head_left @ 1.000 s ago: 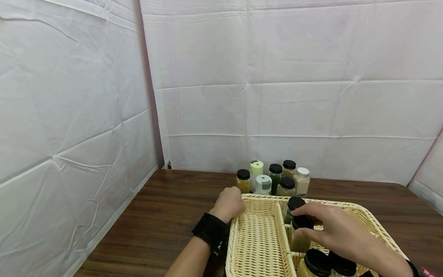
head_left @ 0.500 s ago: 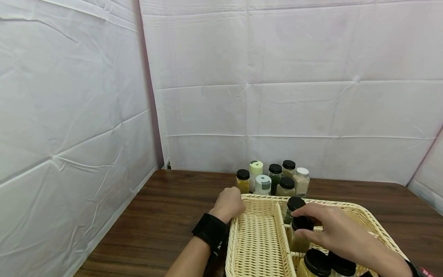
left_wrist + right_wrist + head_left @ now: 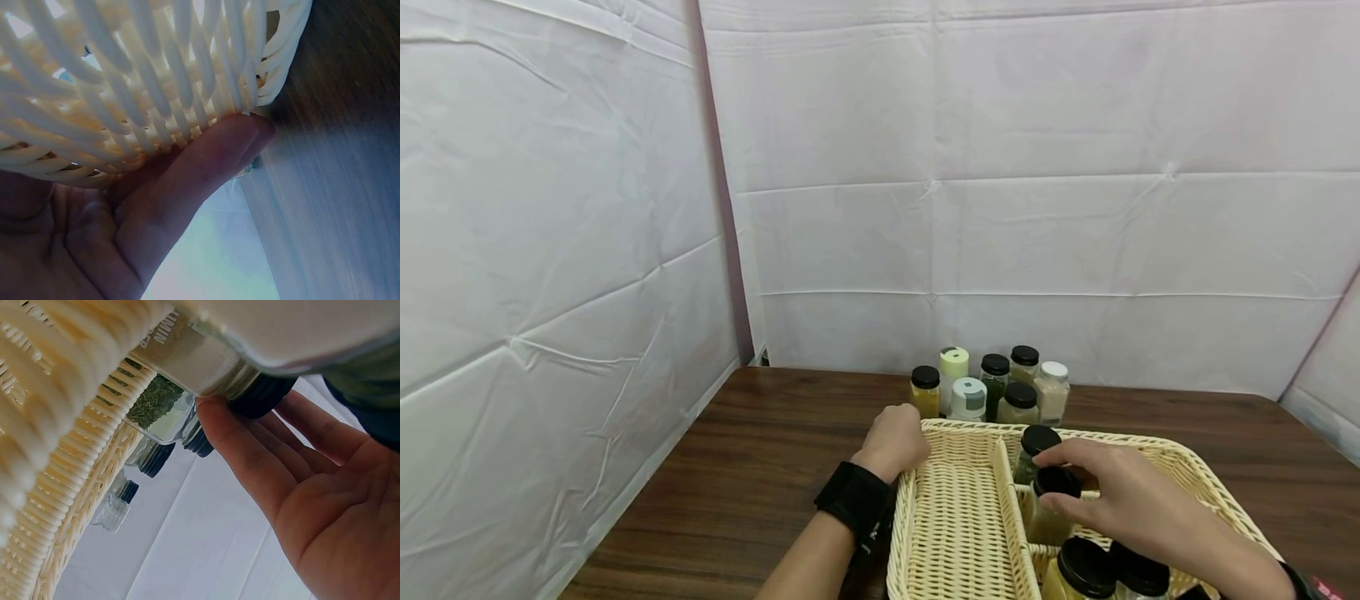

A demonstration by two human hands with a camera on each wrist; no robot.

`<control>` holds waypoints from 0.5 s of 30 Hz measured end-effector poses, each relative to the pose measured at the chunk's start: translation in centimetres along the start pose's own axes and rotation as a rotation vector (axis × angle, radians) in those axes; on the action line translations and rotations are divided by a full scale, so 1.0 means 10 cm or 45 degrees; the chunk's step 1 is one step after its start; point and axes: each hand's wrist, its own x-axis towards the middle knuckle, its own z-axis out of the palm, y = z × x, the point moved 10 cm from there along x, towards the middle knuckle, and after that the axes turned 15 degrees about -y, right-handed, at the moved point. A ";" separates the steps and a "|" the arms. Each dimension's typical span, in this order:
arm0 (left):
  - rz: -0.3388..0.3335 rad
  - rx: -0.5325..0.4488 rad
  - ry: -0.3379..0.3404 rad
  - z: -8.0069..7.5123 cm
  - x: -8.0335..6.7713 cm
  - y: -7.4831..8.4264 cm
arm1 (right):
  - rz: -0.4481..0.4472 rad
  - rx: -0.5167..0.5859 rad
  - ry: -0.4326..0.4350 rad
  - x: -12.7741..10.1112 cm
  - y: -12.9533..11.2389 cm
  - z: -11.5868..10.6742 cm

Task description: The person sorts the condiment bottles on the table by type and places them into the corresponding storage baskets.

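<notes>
My left hand point(image 3: 891, 442) grips the back left corner of a cream woven basket point(image 3: 958, 525); in the left wrist view its thumb point(image 3: 212, 150) lies along the wicker wall. With thumb and fingers, my right hand point(image 3: 1131, 496) holds a spice jar point(image 3: 1047, 523) at its black lid. That jar stands in a small compartment and carries white lettering reading "UMIN" in the right wrist view, over tan powder. Behind it is a black-lidded jar of green dried herbs point(image 3: 156, 403). Two more black-lidded jars, one with yellow contents point(image 3: 1084, 571), stand in front.
Several spice jars stand on the brown wooden table point(image 3: 760, 483) behind the basket, among them a white-lidded jar point(image 3: 1052, 392) and a yellow jar point(image 3: 926, 392). A wicker divider point(image 3: 1011, 517) separates the long left compartment from the smaller ones. White cloth walls point(image 3: 1037, 208) enclose the table.
</notes>
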 end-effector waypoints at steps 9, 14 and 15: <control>0.034 0.011 -0.003 0.00 -0.01 0.03 | 0.074 0.052 -0.045 0.02 0.07 0.02; 0.039 0.021 -0.004 -0.01 -0.03 0.03 | 0.083 0.079 -0.038 0.02 0.09 0.00; 0.040 0.021 0.000 -0.01 -0.03 0.03 | 0.088 0.094 -0.040 0.02 0.10 -0.01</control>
